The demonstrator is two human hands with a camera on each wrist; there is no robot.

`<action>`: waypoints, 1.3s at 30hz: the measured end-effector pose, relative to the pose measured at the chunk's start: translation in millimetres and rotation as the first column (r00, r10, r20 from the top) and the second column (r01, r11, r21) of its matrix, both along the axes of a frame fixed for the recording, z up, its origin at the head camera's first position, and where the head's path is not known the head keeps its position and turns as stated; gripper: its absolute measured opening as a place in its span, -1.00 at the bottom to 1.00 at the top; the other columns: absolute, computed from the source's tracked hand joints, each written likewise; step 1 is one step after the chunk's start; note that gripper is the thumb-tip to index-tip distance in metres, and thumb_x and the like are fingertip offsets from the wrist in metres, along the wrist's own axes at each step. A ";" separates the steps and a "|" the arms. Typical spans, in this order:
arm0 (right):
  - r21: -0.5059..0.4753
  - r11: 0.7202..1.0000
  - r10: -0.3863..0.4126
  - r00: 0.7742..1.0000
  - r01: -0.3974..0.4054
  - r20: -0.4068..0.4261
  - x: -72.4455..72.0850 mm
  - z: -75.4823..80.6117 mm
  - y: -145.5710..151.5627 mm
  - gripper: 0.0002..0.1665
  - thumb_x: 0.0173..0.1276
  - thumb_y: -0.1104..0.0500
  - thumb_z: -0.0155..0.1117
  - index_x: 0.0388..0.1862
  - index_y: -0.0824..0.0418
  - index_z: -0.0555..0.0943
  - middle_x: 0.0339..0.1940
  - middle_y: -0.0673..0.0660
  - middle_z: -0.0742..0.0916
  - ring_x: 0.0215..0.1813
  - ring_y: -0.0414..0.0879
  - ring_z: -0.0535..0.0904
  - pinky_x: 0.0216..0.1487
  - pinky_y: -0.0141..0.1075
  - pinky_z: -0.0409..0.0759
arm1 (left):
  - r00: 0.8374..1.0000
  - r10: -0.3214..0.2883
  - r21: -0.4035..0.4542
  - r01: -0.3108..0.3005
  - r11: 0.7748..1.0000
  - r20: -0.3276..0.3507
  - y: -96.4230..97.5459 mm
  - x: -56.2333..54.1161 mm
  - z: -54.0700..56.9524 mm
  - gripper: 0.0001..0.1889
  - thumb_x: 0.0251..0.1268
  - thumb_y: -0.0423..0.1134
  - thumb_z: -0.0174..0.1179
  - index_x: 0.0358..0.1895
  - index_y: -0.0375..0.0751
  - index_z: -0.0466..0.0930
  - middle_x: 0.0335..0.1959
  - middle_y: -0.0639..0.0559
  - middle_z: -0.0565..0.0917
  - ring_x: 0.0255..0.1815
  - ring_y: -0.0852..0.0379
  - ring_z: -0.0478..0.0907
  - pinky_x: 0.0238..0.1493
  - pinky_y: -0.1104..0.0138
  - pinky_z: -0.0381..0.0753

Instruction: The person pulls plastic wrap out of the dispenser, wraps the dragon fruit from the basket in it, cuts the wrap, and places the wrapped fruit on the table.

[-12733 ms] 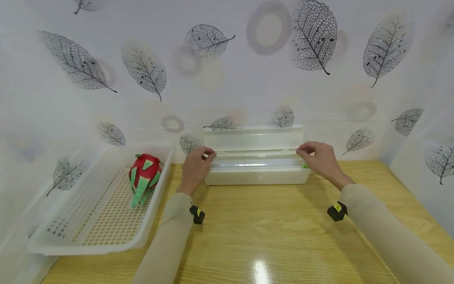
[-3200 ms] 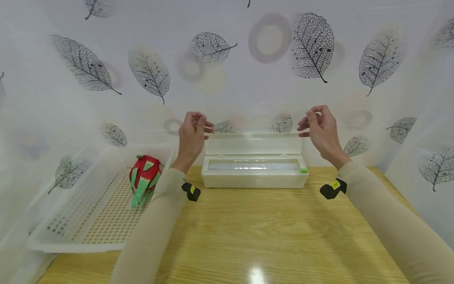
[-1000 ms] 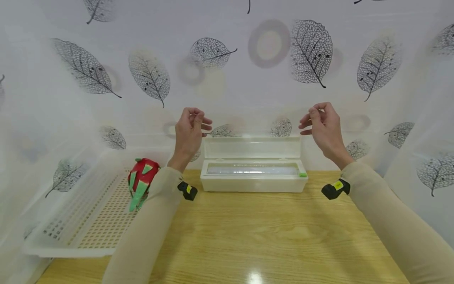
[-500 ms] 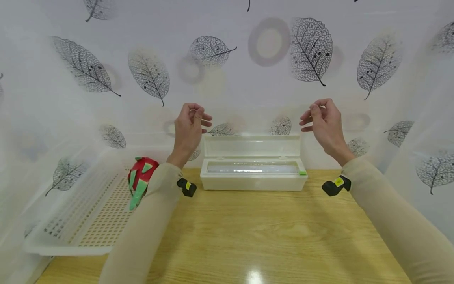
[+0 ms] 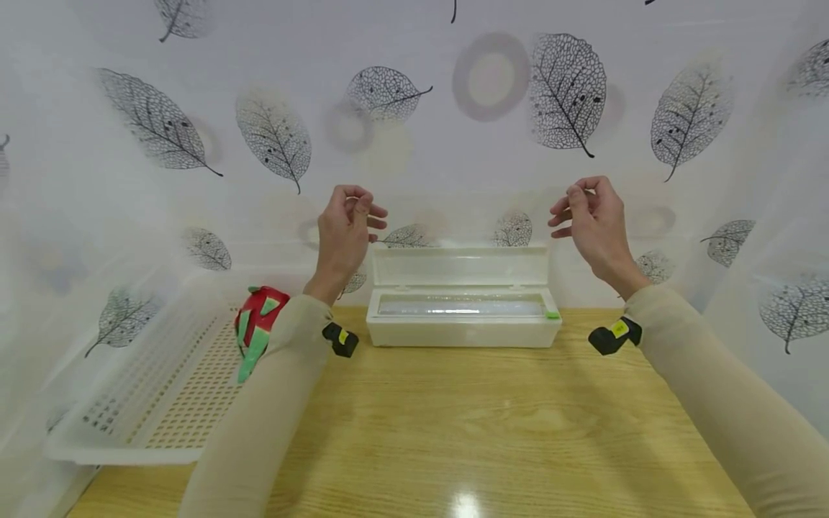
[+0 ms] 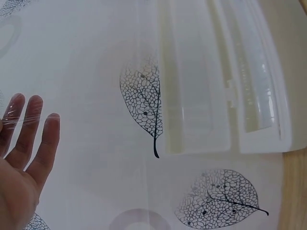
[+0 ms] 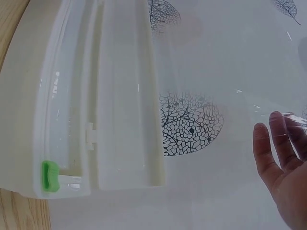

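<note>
A white cling film dispenser (image 5: 463, 335) stands on the table with its lid (image 5: 461, 266) raised; a roll of film and a green slide cutter (image 5: 553, 315) show in it. Above its left end, my left hand (image 5: 343, 234) pinches the edge of a clear sheet of cling film between thumb and index finger. My right hand (image 5: 597, 226) pinches the other corner above the right end. In the wrist views, shiny creases of cling film (image 6: 25, 120) cross the fingers of both hands. The sheet between the hands is almost invisible in the head view.
At left, a white perforated plastic basket (image 5: 116, 455) holds a red and green dragon fruit (image 5: 262, 316), partly hidden by my left sleeve. The wooden table (image 5: 466, 417) stretches in front of the dispenser. A leaf-patterned sheet (image 5: 440, 158) hangs behind.
Since the earliest frame, both hands have risen from the dispenser's opening to above its raised lid, drawing film upward. Over the last second they have risen only slightly.
</note>
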State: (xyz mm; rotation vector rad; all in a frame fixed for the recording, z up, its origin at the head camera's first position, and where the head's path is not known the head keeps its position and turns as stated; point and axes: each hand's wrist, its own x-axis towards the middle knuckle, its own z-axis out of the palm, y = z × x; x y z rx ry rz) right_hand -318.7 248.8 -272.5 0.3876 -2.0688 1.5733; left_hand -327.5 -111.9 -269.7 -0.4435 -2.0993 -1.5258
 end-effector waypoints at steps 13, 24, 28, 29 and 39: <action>0.056 0.998 0.010 0.998 -0.013 0.062 2.8 3.2 2.4 -0.79 0.69 -0.05 -0.18 0.06 0.02 0.32 -0.29 -0.20 0.77 -0.25 -0.25 0.74 -0.27 -0.38 0.72 | 1.000 0.007 -0.031 -0.007 0.999 -0.004 -2.3 2.1 -0.5 -0.59 0.64 0.06 -0.13 0.13 -0.23 0.41 -0.12 -0.16 0.78 -0.21 -0.05 0.78 -0.32 0.26 0.77; 0.112 0.989 0.085 0.992 -0.095 0.092 7.3 6.7 7.4 -0.75 0.70 -0.06 -0.28 0.07 0.07 0.23 -0.11 -0.06 0.73 -0.24 -0.22 0.79 -0.26 -0.30 0.76 | 1.000 0.015 -0.041 -0.015 0.999 -0.018 -2.2 3.6 1.1 -0.59 0.64 0.06 -0.13 0.14 -0.21 0.41 -0.11 -0.15 0.78 -0.20 -0.05 0.78 -0.35 0.34 0.75; 0.121 0.987 0.094 0.991 -0.104 0.091 7.4 7.2 8.2 -0.74 0.70 -0.08 -0.28 0.06 0.06 0.23 -0.09 -0.06 0.72 -0.27 -0.21 0.77 -0.34 -0.28 0.75 | 1.000 0.013 -0.033 -0.014 0.999 -0.015 -2.3 3.8 1.5 -0.59 0.64 0.07 -0.13 0.14 -0.21 0.41 -0.11 -0.15 0.78 -0.21 -0.05 0.78 -0.33 0.28 0.77; 0.125 0.987 0.091 0.992 -0.101 0.087 7.5 7.3 8.3 -0.74 0.70 -0.07 -0.28 0.06 0.06 0.23 -0.10 -0.07 0.72 -0.28 -0.20 0.77 -0.35 -0.28 0.74 | 1.000 0.012 -0.031 -0.012 0.999 -0.015 -2.2 3.8 1.6 -0.59 0.64 0.08 -0.13 0.14 -0.21 0.41 -0.11 -0.15 0.78 -0.21 -0.05 0.78 -0.33 0.27 0.77; 0.076 0.994 0.077 0.995 -0.082 0.065 5.5 7.6 6.0 -0.79 0.70 -0.03 -0.25 0.05 0.05 0.26 -0.21 -0.09 0.72 -0.37 -0.18 0.74 -0.39 -0.30 0.73 | 1.000 0.010 -0.026 -0.011 1.000 -0.029 -1.9 4.2 3.4 -0.59 0.63 0.06 -0.12 0.13 -0.24 0.41 -0.14 -0.18 0.78 -0.23 -0.06 0.77 -0.38 0.39 0.73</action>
